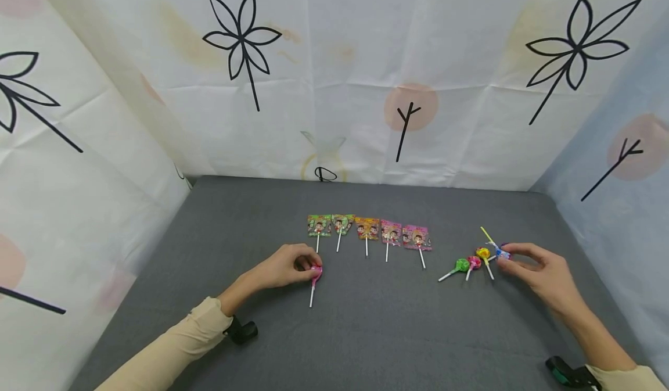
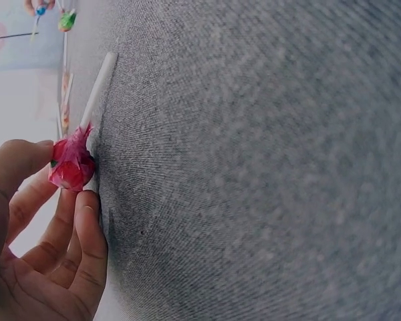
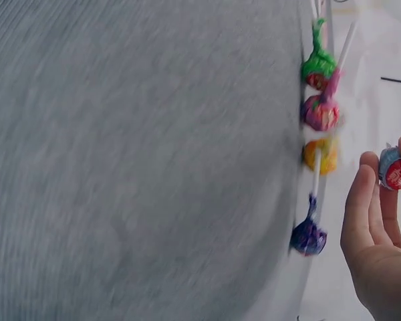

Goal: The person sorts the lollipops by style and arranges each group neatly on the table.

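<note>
Head view, left hand (image 1: 286, 265) pinching pink lollipop (image 1: 316, 272), right hand (image 1: 546, 276) pinching blue lollipop (image 1: 502, 253), stick (image 1: 486, 235) seemingly yellow

two arms in the head view, converging from the lower corners. the left forearm (image 1: 243, 290) slants up and rightward, its bare wrist emerging from a loose, creased sleeve of beige cloth (image 1: 172, 343). the left hand (image 1: 289, 265) points right, thumb (image 2: 17, 164) opposed to the fingertips in a pinch, the lower fingers bent in the left wrist view. the right forearm (image 1: 601, 339), bare beyond a beige cuff (image 1: 627, 378), slants up and leftward; the right hand (image 1: 546, 272), well apart, points left, its digits pinched together.
</note>
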A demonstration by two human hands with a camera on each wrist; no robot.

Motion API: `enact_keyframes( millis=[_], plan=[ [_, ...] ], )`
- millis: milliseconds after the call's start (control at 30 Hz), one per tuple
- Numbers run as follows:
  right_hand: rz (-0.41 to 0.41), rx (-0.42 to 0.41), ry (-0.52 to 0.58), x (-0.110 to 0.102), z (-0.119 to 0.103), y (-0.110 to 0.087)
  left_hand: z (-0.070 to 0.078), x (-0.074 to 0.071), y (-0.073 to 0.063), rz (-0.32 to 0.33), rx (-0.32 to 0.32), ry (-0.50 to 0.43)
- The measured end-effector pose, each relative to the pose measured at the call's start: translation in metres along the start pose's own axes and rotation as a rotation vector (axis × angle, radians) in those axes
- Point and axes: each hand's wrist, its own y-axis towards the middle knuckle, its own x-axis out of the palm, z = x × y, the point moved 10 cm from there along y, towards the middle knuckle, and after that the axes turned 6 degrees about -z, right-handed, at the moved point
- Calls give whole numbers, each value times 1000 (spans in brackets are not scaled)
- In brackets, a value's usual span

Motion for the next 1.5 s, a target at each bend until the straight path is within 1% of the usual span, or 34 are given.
enact_keyframes(
  millis=[67, 267, 367, 600, 700, 867, 1167, 1367, 1500],
  plan=[
    [-5, -15, -5, 3, -5, 1, 0, 0, 0, -3, 3, 4],
    [-44, -95, 53, 17, -19, 3, -1, 0, 0, -11, 6, 16],
    [-47, -114, 64, 22, -25, 4, 0, 0, 1, -14, 14, 8],
    [-79, -111, 87, 33, -36, 9, -1, 0, 1, -11, 4, 6],
    [-97, -127, 122, 38, -41, 12, -2, 0, 1, -9, -3, 6],
    [-120, -167, 212, 46, -48, 15, -4, 1, 1, -13, -15, 1],
    [-137, -175, 259, 55, -49, 17, -7, 2, 1, -22, -32, -14],
    [-169, -181, 307, 61, -52, 18, -6, 3, 1, -25, -11, -20],
    [-197, -181, 314, 67, -56, 20, -5, 1, 1, -18, -5, -16]
  ],
)
